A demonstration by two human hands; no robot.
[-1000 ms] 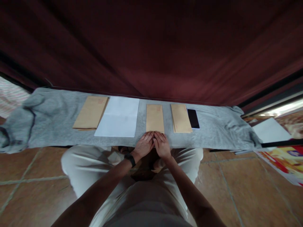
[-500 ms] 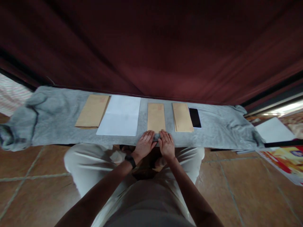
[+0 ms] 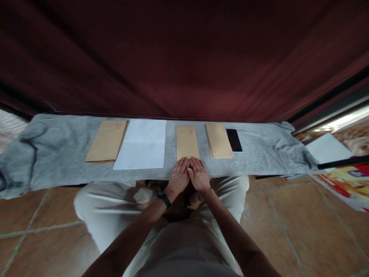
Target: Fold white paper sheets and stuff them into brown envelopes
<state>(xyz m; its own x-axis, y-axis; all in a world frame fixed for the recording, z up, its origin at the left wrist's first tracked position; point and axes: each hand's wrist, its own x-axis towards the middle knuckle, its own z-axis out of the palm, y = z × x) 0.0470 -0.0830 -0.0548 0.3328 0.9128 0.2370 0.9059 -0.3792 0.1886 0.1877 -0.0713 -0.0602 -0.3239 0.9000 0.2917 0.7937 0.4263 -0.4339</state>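
Right hand rejoined left hand | envelope just beyond fingertips

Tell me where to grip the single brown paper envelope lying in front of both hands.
Likely its near short edge, approached from the person's side: the single brown paper envelope lies flat on the grey cloth, and the left hand and right hand already rest there.

Phone, white sheet, curtain.
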